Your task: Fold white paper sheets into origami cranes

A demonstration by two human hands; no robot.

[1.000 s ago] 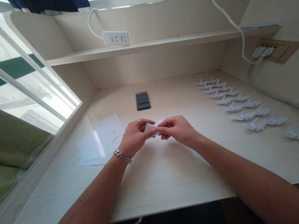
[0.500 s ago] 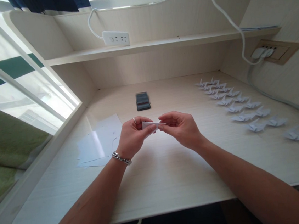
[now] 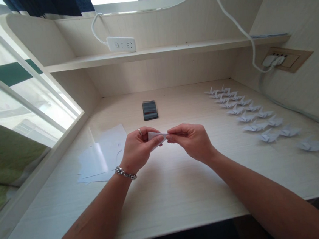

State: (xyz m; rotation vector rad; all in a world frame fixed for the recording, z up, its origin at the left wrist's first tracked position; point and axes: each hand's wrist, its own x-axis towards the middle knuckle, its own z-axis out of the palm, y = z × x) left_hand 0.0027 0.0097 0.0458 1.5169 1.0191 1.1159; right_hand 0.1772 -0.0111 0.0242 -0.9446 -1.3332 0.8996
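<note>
A small piece of folded white paper (image 3: 153, 136) is held up above the desk between my two hands. My left hand (image 3: 139, 148), with a ring and a chain bracelet, pinches its left part between thumb and fingers. At the paper's right tip, the thumb and index finger of my right hand (image 3: 191, 140) are pressed together on it. My fingers cover part of the folds. Several folded paper cranes (image 3: 245, 117) stand in rows on the right of the desk.
Loose white sheets (image 3: 95, 160) lie on the desk (image 3: 179, 201) at the left. A dark phone-like object (image 3: 150, 114), partly pixelated, lies behind my hands. On the shelf (image 3: 163, 51) rests a white power strip (image 3: 121, 44). A white cable (image 3: 234, 20) runs to the wall socket (image 3: 288, 59).
My right fingers have drawn closer together on the paper's right tip, where a narrow point stuck out before. The whole view has shifted slightly.
</note>
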